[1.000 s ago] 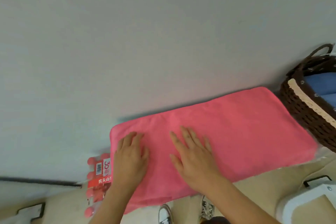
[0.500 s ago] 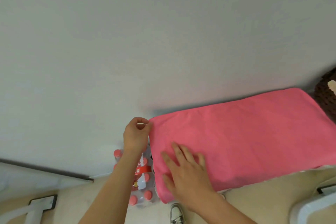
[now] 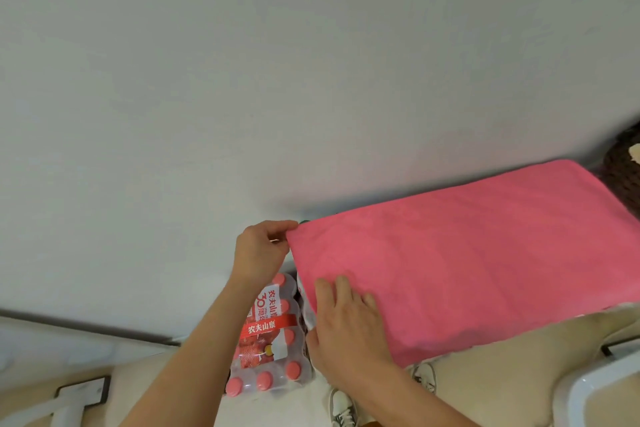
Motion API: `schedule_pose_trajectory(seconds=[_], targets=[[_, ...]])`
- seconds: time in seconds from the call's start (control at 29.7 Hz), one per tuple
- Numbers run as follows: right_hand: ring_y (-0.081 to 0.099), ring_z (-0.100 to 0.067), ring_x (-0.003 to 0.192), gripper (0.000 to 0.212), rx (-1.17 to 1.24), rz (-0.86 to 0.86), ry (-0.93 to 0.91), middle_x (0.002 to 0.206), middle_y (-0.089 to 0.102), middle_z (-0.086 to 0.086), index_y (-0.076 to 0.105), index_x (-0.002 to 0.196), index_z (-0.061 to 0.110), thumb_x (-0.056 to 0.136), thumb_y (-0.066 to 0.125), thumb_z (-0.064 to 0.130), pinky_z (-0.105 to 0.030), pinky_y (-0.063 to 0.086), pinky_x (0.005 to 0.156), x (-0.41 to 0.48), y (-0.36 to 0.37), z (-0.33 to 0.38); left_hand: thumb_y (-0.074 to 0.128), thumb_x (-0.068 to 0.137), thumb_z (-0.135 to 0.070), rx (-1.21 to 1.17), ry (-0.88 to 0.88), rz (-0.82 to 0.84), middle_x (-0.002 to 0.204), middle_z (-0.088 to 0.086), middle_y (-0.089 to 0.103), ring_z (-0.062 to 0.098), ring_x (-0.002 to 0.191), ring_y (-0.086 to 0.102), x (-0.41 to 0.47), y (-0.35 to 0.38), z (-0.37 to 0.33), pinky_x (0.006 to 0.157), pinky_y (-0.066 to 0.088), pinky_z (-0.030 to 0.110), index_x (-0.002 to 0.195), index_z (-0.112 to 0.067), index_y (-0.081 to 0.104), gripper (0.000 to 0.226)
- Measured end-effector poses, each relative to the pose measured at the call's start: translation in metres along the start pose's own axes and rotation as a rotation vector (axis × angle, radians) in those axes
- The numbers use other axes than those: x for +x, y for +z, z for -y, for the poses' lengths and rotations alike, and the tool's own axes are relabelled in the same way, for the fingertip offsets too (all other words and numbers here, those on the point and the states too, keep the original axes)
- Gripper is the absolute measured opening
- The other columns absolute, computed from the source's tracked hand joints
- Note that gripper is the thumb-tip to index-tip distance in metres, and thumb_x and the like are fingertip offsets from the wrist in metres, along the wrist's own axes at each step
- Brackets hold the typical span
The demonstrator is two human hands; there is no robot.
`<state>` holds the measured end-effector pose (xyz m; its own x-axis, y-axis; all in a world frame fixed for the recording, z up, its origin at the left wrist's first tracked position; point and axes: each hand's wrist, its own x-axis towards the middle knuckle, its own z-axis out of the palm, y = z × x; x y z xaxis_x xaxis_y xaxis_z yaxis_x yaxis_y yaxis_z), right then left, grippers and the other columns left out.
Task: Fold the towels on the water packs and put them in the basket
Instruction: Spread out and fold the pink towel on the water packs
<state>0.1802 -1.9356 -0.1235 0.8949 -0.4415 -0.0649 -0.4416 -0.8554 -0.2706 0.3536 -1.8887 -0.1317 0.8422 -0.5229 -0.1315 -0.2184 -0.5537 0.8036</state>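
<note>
pink towel [image 3: 467, 253] lies flat over the water packs [image 3: 266, 340] near the basket [image 3: 620, 180], left hand [image 3: 259, 253] pinching its far corner, right hand [image 3: 346, 326] pressing flat by the near corner, so the fold seems just starting and next needs that end carried across evenly.

From my end this reads as a plain indoor room, most likely a home or a small storeroom, though the wide lens shows me little of it: a bare white wall [image 3: 311, 80], a beige floor [image 3: 502, 374], a shrink-wrapped water pack [image 3: 266, 340] standing by the wall, a dark woven basket [image 3: 620, 177] at the right edge, a pink towel [image 3: 467, 253] spread flat
</note>
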Motion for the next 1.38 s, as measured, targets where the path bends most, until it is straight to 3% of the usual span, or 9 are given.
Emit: schedule_pose_trajectory(seconds=[0.07, 0.17, 0.34, 0.64, 0.81, 0.91, 1.11, 1.28, 1.38], targets=[[0.055, -0.017, 0.057, 0.047, 0.021, 0.086, 0.001, 0.077, 0.056, 0.001, 0.052, 0.09, 0.02, 0.052, 0.075, 0.037, -0.03, 0.042, 0.049, -0.001, -0.01, 0.002, 0.064, 0.08, 0.003, 0.051, 0.048, -0.02, 0.091, -0.01, 0.069, -0.002, 0.079, 0.062, 0.001, -0.005, 0.004, 0.073, 0.04, -0.002, 0.098, -0.018, 0.075, 0.029], [0.054, -0.024, 0.074, 0.011, 0.117, 0.183, 0.006, 0.091, 0.056, 0.0, 0.046, 0.09, 0.02, 0.084, 0.055, 0.022, -0.03, 0.033, 0.058, -0.001, -0.025, -0.001, 0.066, 0.084, -0.001, 0.068, 0.074, -0.057, 0.088, -0.01, 0.069, -0.002, 0.077, 0.061, 0.003, -0.013, 0.006, 0.072, 0.041, 0.001, 0.095, -0.018, 0.076, 0.022], [0.039, -0.007, 0.052, 0.029, 0.511, 0.318, 0.086, 0.054, 0.043, 0.007, 0.039, 0.058, 0.027, 0.08, 0.054, 0.015, -0.02, 0.029, 0.048, -0.008, -0.042, -0.012, 0.063, 0.086, -0.007, 0.008, -0.037, -0.077, 0.078, -0.012, 0.072, 0.007, 0.065, 0.069, 0.003, -0.025, 0.012, 0.074, 0.057, 0.031, 0.087, -0.028, 0.074, 0.024], [0.052, -0.004, 0.053, 0.023, 0.771, 0.319, 0.228, 0.058, 0.059, 0.01, 0.059, 0.064, 0.028, 0.075, 0.051, 0.009, -0.031, 0.046, 0.055, -0.009, -0.049, -0.026, 0.057, 0.089, -0.004, -0.216, -0.157, -0.208, 0.078, 0.006, 0.073, 0.017, 0.06, 0.071, -0.003, -0.032, 0.002, 0.06, 0.058, 0.032, 0.093, -0.015, 0.07, 0.017], [0.05, -0.004, 0.063, 0.017, 1.028, 0.507, 0.196, 0.069, 0.06, 0.005, 0.071, 0.08, 0.015, 0.083, 0.06, 0.002, -0.021, 0.038, 0.06, -0.013, -0.067, -0.078, 0.052, 0.089, 0.001, -0.365, -0.125, -0.213, 0.072, 0.005, 0.073, 0.021, 0.062, 0.07, -0.004, -0.029, -0.03, 0.059, 0.058, 0.028, 0.09, -0.016, 0.066, 0.022], [0.055, -0.006, 0.072, 0.007, 1.083, 0.64, 0.153, 0.078, 0.067, 0.002, 0.074, 0.086, 0.011, 0.086, 0.068, 0.011, -0.02, 0.042, 0.067, -0.022, -0.081, -0.123, 0.053, 0.086, 0.005, -0.404, -0.064, -0.168, 0.071, 0.003, 0.073, 0.018, 0.065, 0.071, -0.006, -0.018, -0.061, 0.058, 0.057, 0.024, 0.09, -0.013, 0.068, 0.023], [0.042, -0.02, 0.077, 0.042, 1.066, 0.675, 0.169, 0.081, 0.056, -0.009, 0.071, 0.089, -0.002, 0.08, 0.072, 0.04, -0.034, 0.032, 0.071, -0.039, -0.097, -0.204, 0.068, 0.079, -0.002, -0.263, 0.137, -0.096, 0.074, -0.011, 0.073, 0.008, 0.072, 0.07, -0.002, 0.036, -0.138, 0.071, 0.056, 0.019, 0.08, -0.03, 0.072, 0.029], [0.054, -0.019, 0.076, 0.027, 1.081, 0.578, 0.325, 0.082, 0.066, -0.014, 0.073, 0.089, 0.003, 0.079, 0.077, 0.027, -0.03, 0.043, 0.074, -0.05, -0.122, -0.268, 0.066, 0.079, -0.005, -0.097, 0.351, -0.028, 0.085, -0.026, 0.065, -0.011, 0.079, 0.062, 0.01, 0.096, -0.204, 0.077, 0.044, 0.002, 0.086, -0.03, 0.072, 0.027], [0.057, -0.014, 0.07, 0.014, 1.003, 0.538, 0.431, 0.075, 0.067, -0.008, 0.073, 0.085, 0.005, 0.081, 0.076, 0.018, -0.027, 0.045, 0.072, -0.057, -0.137, -0.312, 0.066, 0.078, -0.003, 0.056, 0.599, 0.015, 0.093, -0.014, 0.066, -0.002, 0.088, 0.061, 0.019, 0.139, -0.238, 0.082, 0.043, 0.008, 0.09, -0.02, 0.073, 0.022]])
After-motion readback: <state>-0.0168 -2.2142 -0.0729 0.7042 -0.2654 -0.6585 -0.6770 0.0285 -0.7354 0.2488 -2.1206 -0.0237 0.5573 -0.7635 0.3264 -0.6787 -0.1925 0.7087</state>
